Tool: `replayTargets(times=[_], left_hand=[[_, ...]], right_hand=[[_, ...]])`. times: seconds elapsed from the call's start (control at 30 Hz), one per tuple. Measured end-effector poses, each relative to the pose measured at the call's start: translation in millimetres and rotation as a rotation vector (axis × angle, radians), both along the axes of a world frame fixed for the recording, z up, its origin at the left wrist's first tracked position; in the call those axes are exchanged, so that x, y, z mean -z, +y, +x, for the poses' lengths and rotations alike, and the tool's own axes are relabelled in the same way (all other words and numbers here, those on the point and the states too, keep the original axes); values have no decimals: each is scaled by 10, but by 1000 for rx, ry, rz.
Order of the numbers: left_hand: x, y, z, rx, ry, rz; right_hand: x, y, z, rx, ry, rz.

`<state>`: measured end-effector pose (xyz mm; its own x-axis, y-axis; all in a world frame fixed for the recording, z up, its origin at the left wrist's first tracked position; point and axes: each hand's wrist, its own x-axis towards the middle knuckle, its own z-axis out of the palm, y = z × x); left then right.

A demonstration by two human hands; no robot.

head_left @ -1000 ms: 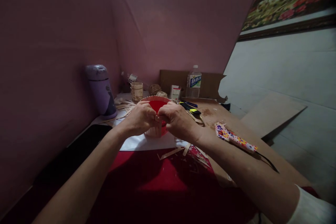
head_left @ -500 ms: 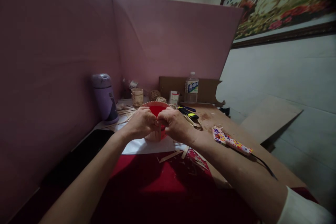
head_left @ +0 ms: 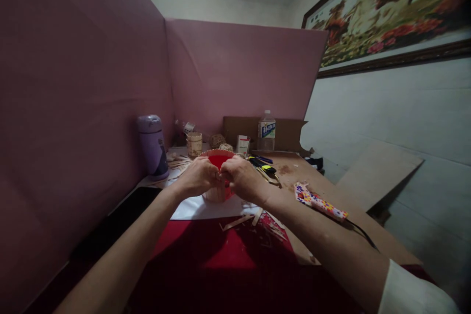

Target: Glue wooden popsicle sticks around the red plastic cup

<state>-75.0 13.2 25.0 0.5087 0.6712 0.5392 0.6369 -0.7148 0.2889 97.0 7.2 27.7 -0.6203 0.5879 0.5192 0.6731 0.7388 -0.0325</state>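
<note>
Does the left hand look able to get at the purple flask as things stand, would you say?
Probably yes: only low wooden strips seem to lie between the left hand and the purple flask, though it would first have to leave the red container.

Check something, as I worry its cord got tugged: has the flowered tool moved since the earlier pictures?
No: the flowered tool keeps its place beside the brown stain on the board; only the view shifted.
</note>
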Motion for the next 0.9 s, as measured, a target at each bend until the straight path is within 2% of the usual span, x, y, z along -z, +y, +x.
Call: replayTargets(times=[0.23, 0.5, 0.9], left_hand=[[-102, -43, -116, 8, -80, -99], [-12, 41, -26, 17, -52, -92], [-28, 57, 18, 39, -53, -111]], right_hand=[[-143, -35, 117, 80, -15, 50], [-69, 16, 106, 14, -38, 18], [-34, 77, 77, -56, 21, -15]])
